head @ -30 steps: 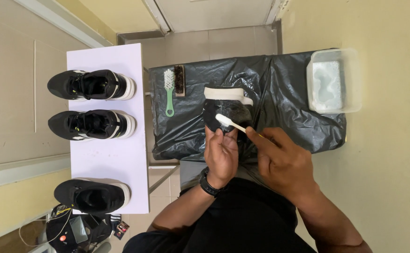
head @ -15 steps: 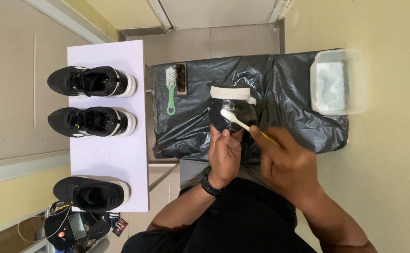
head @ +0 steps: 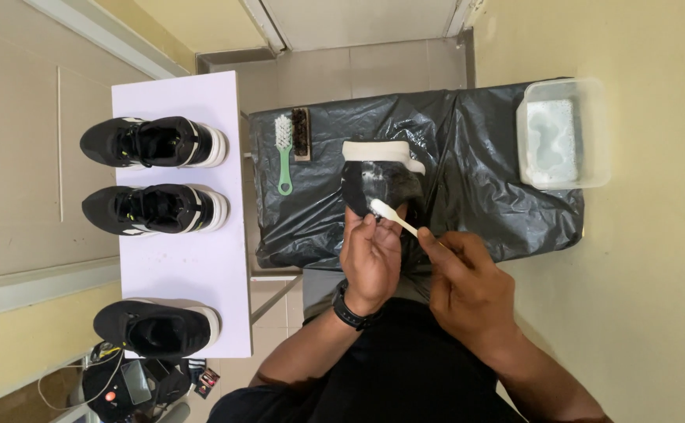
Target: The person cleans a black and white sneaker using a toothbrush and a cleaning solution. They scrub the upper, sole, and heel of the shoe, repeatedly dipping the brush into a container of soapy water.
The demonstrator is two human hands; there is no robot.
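Three sneakers (head: 154,143) sit on the side table (head: 201,258) at left; two brushes (head: 283,153) lie on the plastic sheet (head: 475,172), the tub (head: 563,133) at its right end

The person wears dark clothing — a black top and black trousers, seen from above at the lower edge of the view. The forearms are bare, so the sleeves are short or hidden. Just below the left hand (head: 371,258) sits a black wristband (head: 352,311) — it looks like a watch. The right hand (head: 468,290) wears nothing.
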